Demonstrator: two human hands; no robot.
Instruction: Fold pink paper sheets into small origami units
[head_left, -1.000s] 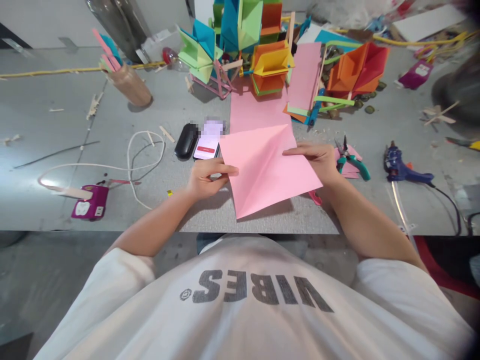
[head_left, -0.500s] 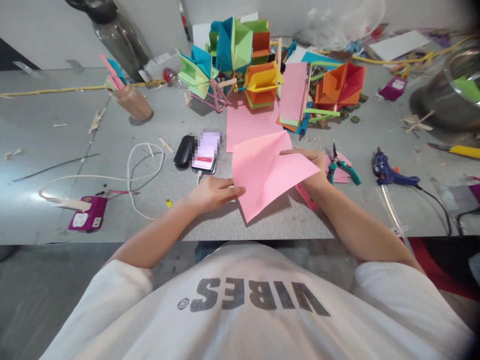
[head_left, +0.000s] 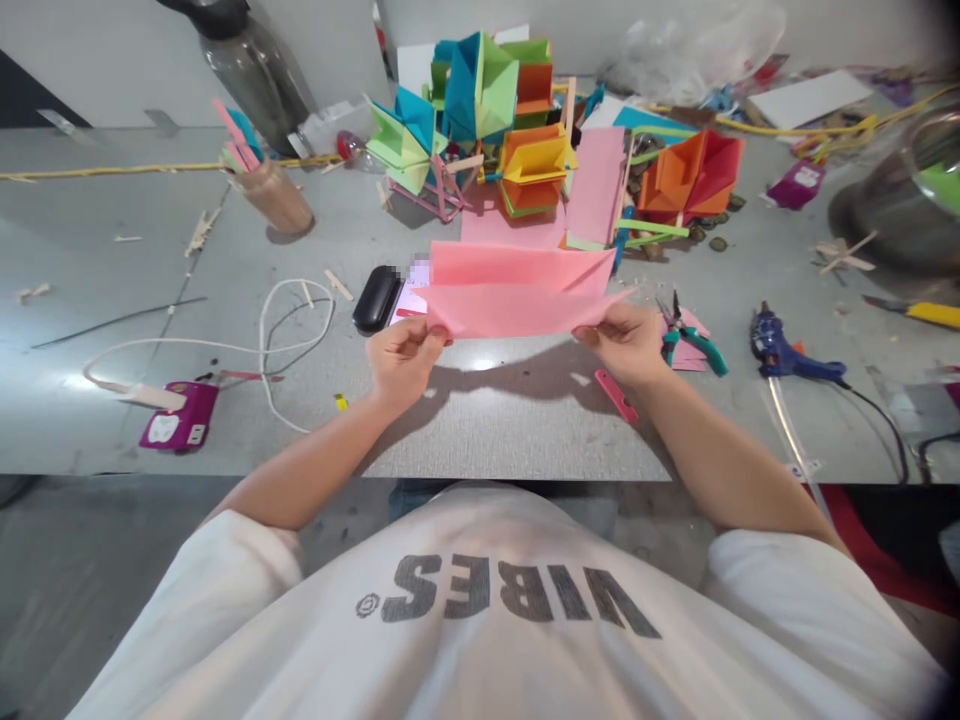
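Note:
A sheet of pink paper (head_left: 517, 312) is held above the grey table, bent lengthwise so that its far part stands up behind the near part. My left hand (head_left: 405, 355) pinches its near left corner between thumb and fingers. At the near right corner, my right hand (head_left: 622, 342) grips the paper the same way. Under and behind the sheet lies more pink paper (head_left: 510, 225). Close to my right wrist, a pink cutter (head_left: 616, 396) rests on the table. A phone (head_left: 409, 300) beside a black case (head_left: 376, 298) is partly covered by the sheet.
Folded paper models (head_left: 480, 90) in blue, green and orange stand at the back. Right of my right hand are pliers (head_left: 694, 340) and a blue glue gun (head_left: 795, 350). A white cable (head_left: 262, 340), a purple adapter (head_left: 180, 415) and a stick cup (head_left: 274, 200) occupy the left.
The pink paper has turned from a slant to level and is now bent over lengthwise. My left hand has shifted left and up, and both hands now pinch its near corners.

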